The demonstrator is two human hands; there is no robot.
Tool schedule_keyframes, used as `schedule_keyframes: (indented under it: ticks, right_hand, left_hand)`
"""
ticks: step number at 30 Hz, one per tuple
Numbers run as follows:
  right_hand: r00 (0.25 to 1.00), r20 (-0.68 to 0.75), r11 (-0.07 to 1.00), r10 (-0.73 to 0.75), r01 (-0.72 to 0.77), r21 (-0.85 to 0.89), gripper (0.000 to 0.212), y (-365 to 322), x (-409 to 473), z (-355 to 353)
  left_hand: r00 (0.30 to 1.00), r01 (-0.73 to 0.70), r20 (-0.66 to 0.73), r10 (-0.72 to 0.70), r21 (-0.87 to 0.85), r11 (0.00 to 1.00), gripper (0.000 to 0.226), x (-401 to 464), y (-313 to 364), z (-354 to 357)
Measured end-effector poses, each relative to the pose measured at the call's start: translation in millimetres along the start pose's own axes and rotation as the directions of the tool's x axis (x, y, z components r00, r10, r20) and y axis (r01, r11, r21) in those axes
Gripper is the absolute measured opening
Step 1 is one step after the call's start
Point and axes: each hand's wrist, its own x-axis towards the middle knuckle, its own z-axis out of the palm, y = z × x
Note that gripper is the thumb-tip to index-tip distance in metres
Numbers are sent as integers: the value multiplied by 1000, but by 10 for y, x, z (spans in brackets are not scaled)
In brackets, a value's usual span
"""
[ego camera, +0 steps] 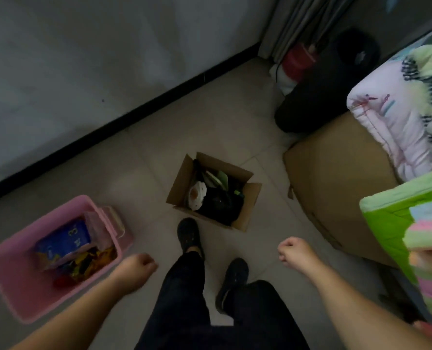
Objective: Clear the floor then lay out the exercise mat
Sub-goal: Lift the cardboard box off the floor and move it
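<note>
two things block the floor point(139, 157): box point(213, 192) dead ahead between both hands, bin point(56, 256) beside the left hand point(136, 270); left and right hand point(295, 251) curled, empty.

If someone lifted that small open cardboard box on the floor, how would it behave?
The cardboard box would probably feel fairly light, holding paper-like rubbish and dark items. Its loose, open flaps would likely bend if grabbed. Being open on top, it might spill if tipped.

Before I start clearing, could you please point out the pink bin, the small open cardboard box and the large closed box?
pink bin point(15, 294): head view, on its bare inner wall.
small open cardboard box point(179, 183): head view, on its left flap.
large closed box point(336, 178): head view, on its top face.
</note>
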Motion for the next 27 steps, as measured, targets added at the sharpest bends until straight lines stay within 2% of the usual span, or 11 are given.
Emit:
schedule_keyframes:
  ticks: [3, 6, 8, 10, 12, 14, 16, 19, 23, 25, 27]
  right_hand:
    - [999, 9, 996, 41, -42, 78, 8, -277, 526, 275]
    - [998, -6, 989, 63, -62, 132, 8, -464, 1196, 581]
    - [994, -58, 991, 93, -87, 105, 15, -509, 1711, 780]
    - [981, -117, 986, 158, -149, 79, 47, -495, 2208, 963]
    - [959, -146, 960, 245, -218, 175, 82, -422, 2641, 1114]
    - [940, -133, 898, 313, -248, 363, 98, -309, 3005, 1236]
    - [936, -82, 794, 343, -241, 558, 106, -175, 3293, 1331]
    - [946, 4, 685, 325, -238, 688, 101, -39, 3556, 1412]
    - [963, 74, 709, 258, -241, 663, 77, 70, 3716, 1446]
    - [973, 90, 705, 213, -217, 675, 58, 87, 3752, 1448]
    - [983, 86, 754, 160, -178, 632, 45, 58, 3770, 1455]
  left_hand:
    - [993, -69, -88, 72, 39, 997, 24, 866, 317, -521]
    - [981, -90, -181, 73, -85, 992, 18, 1779, 661, -869]
    - [971, -74, -236, 41, -133, 988, 22, 2353, 835, -941]
    - [963, -42, -268, -3, -161, 986, 34, 2856, 956, -891]
    - [961, -12, -274, -38, -179, 984, 55, 3317, 1028, -749]
    - [965, 6, -258, -53, -179, 984, 76, 3699, 1051, -571]
    - [972, 20, -226, -64, -191, 981, 86, 3987, 1043, -392]
    - [978, 62, -185, -101, -206, 977, 84, 4299, 994, -193]
    - [972, 102, -188, -142, -210, 972, 69, 4566, 903, -107]
    - [963, 125, -202, -180, -259, 958, 64, 4630, 881, -128]
    - [959, 116, -216, -185, -296, 948, 56, 4646, 877, -143]
